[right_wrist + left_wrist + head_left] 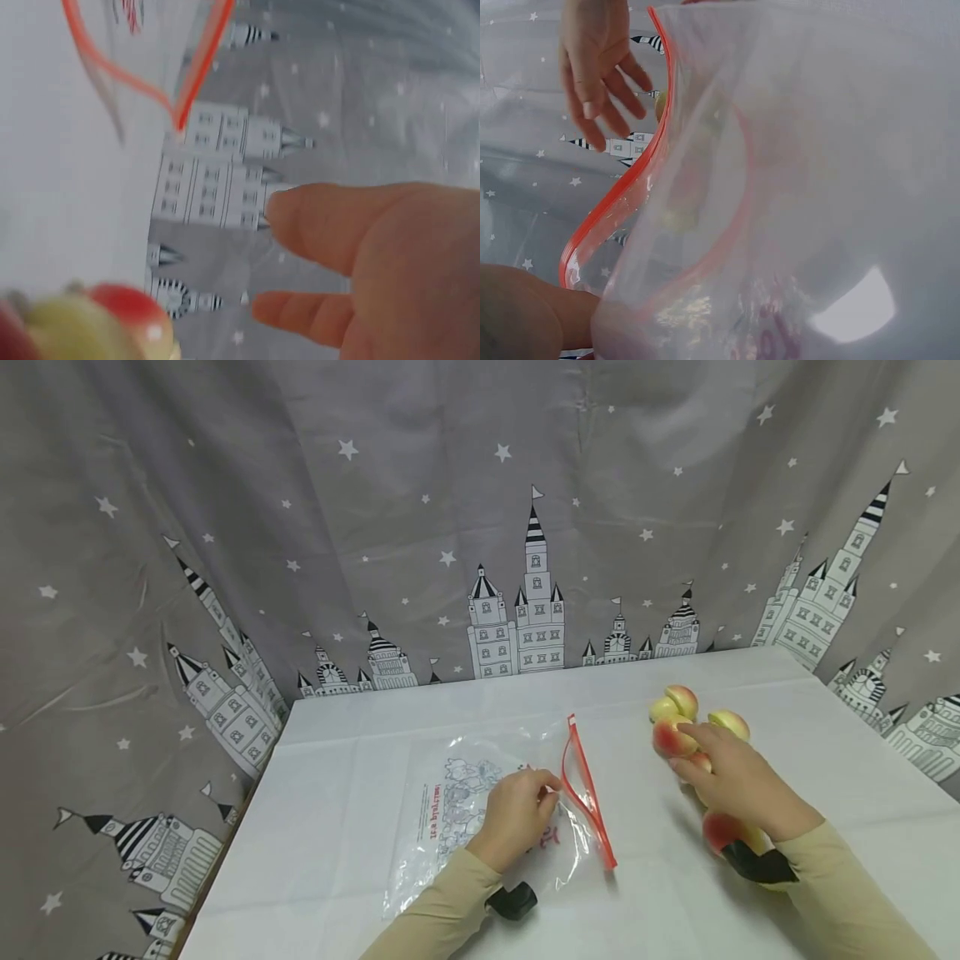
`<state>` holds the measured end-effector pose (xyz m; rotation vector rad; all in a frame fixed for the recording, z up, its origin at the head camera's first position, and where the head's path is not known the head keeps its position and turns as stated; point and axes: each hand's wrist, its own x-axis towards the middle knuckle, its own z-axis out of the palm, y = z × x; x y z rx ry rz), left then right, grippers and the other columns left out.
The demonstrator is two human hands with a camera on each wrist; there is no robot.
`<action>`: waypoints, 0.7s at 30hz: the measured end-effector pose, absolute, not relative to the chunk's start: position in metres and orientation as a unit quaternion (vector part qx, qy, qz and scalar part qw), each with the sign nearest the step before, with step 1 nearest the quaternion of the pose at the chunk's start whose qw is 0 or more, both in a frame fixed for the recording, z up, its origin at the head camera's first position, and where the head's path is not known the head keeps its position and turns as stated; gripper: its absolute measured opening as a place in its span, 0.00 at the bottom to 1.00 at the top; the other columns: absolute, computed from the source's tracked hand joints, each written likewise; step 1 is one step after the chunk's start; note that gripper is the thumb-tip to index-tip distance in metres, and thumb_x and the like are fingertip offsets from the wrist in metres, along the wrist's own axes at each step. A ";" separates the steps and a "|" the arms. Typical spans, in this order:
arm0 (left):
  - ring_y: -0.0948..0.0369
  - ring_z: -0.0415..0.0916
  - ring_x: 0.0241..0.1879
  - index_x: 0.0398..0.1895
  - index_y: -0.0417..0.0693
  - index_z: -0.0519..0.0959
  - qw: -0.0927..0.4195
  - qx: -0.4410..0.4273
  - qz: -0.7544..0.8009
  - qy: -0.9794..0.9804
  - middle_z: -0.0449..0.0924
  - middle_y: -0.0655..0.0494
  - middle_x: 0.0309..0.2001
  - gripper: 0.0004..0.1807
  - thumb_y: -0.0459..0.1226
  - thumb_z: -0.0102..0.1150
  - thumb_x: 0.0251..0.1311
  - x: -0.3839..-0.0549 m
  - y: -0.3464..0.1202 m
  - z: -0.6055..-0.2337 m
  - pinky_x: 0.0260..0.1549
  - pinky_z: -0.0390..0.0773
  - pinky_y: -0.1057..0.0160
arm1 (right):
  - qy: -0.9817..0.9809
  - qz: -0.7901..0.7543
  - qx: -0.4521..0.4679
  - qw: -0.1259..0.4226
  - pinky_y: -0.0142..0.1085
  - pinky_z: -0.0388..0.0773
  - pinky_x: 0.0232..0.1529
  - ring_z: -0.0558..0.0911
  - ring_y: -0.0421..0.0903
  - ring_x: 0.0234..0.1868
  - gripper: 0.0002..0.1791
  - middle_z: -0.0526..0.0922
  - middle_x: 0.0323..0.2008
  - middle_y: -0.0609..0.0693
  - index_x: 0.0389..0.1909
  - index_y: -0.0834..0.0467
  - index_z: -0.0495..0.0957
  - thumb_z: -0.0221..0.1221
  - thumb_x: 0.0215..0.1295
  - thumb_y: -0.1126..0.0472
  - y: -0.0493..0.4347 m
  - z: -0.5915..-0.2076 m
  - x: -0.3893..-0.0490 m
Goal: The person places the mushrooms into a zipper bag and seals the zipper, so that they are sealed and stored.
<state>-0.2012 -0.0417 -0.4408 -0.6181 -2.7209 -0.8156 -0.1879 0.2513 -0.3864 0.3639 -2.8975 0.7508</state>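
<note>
A clear zip bag (442,868) with a red zip edge and printed drawings lies across the middle of the white table. My left hand (517,814) pinches its upper layer near the zip, and the mouth gapes there. In the left wrist view the raised plastic of the bag (840,187) fills most of the picture. Over several yellow-and-red peaches at the right, my right hand (738,781) reaches with fingers apart, its fingertips right at one peach (672,737). Nothing shows between thumb and finger of the right hand (405,262) in the right wrist view.
Another peach (727,720) lies just beyond the right fingers, and one more peach (723,831) is partly covered by the right wrist's black strap. A grey curtain (420,568) with printed castles and stars hangs behind the white table (322,793).
</note>
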 end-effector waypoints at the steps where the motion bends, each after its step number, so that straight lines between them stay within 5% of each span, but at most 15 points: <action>1: 0.68 0.71 0.26 0.38 0.49 0.87 0.117 -0.211 -0.279 -0.930 0.83 0.58 0.28 0.04 0.34 0.66 0.61 -0.201 -0.042 -0.441 0.28 0.70 0.71 | -0.961 0.248 0.110 0.054 0.68 0.68 0.61 0.72 0.73 0.64 0.32 0.77 0.61 0.73 0.67 0.70 0.70 0.61 0.70 0.53 0.255 -0.387 -0.190; 13: 0.68 0.71 0.26 0.37 0.50 0.87 0.122 -0.214 -0.279 -0.928 0.83 0.58 0.27 0.04 0.34 0.66 0.60 -0.202 -0.042 -0.442 0.28 0.70 0.71 | -0.970 0.232 0.068 0.011 0.60 0.77 0.48 0.82 0.63 0.44 0.32 0.85 0.44 0.68 0.60 0.75 0.72 0.63 0.65 0.54 0.271 -0.399 -0.199; 21: 0.68 0.71 0.25 0.36 0.48 0.88 0.125 -0.216 -0.283 -0.926 0.83 0.57 0.26 0.05 0.32 0.66 0.59 -0.202 -0.042 -0.443 0.27 0.69 0.71 | -0.974 0.216 0.075 0.011 0.59 0.77 0.45 0.81 0.61 0.40 0.31 0.85 0.41 0.65 0.58 0.73 0.74 0.66 0.62 0.55 0.273 -0.402 -0.202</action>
